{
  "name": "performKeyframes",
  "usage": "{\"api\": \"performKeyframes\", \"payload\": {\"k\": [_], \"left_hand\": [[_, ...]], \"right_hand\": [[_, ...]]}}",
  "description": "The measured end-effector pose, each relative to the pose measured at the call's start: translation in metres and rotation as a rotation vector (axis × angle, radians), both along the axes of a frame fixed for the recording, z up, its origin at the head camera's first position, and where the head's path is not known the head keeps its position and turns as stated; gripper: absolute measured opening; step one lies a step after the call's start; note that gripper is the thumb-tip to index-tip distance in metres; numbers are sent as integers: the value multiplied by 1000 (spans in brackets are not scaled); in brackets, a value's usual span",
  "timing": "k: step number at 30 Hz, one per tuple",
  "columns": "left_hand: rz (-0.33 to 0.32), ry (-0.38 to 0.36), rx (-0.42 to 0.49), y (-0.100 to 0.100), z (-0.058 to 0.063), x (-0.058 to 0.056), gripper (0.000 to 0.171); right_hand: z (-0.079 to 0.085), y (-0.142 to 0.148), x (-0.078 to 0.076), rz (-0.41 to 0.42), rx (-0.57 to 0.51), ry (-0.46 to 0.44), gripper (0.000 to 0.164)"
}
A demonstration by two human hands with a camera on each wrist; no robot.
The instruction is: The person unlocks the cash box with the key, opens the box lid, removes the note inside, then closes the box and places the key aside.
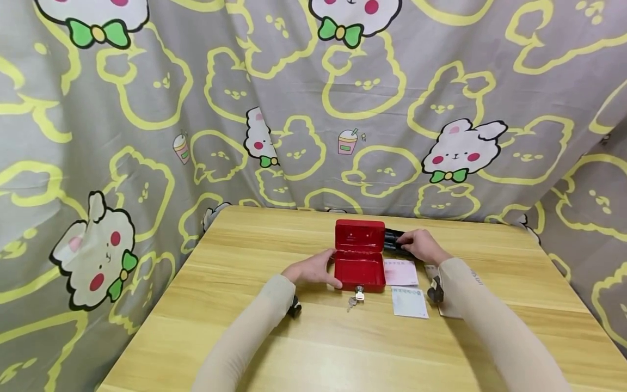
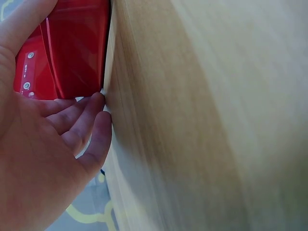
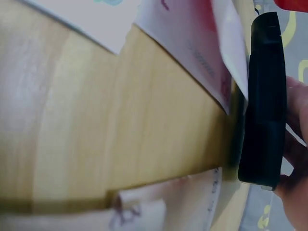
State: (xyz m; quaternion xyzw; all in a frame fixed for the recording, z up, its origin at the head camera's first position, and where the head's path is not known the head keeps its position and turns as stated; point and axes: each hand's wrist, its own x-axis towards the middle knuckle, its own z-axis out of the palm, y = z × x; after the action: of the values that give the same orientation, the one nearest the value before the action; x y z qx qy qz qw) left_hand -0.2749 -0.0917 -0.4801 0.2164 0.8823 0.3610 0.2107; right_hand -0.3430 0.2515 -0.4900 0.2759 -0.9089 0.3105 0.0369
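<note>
A small red metal cash box (image 1: 360,271) stands with its lid raised, its inside bare in the head view. My left hand (image 1: 313,269) grips the box's left side, thumb at the front corner and fingers toward the hinge. Close up, the left wrist view shows those fingers (image 2: 98,103) against the red wall. Right of the lid, my right hand (image 1: 425,245) holds a black compartment tray (image 1: 392,239). In the right wrist view the tray (image 3: 264,106) appears side-on, with part of the hand hidden behind it. Keys (image 1: 351,302) hang at the box's front lock.
A pink banknote (image 1: 400,273) and a bluish-green banknote (image 1: 410,302) lie right of the box. More paper notes (image 3: 187,197) lie partly beneath my right forearm. A patterned curtain (image 1: 294,98) hangs behind the wooden table (image 1: 245,245).
</note>
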Motion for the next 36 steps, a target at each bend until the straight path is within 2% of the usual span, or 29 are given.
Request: {"api": "performKeyframes", "payload": {"k": [3, 11, 19, 27, 34, 36], "left_hand": [[-2, 1, -8, 0, 1, 0, 104], [2, -8, -7, -1, 1, 0, 103], [-10, -3, -17, -1, 3, -2, 104], [-10, -4, -13, -2, 2, -3, 108], [-15, 6, -14, -2, 1, -2, 105], [-14, 5, -14, -1, 1, -2, 105]], "right_hand": [[6, 1, 3, 13, -4, 17, 10], [22, 6, 15, -4, 78, 29, 14], [35, 11, 32, 42, 96, 115, 15], [49, 0, 57, 127, 77, 178, 18], [45, -4, 72, 82, 59, 140, 17], [42, -2, 75, 92, 49, 139, 17]]}}
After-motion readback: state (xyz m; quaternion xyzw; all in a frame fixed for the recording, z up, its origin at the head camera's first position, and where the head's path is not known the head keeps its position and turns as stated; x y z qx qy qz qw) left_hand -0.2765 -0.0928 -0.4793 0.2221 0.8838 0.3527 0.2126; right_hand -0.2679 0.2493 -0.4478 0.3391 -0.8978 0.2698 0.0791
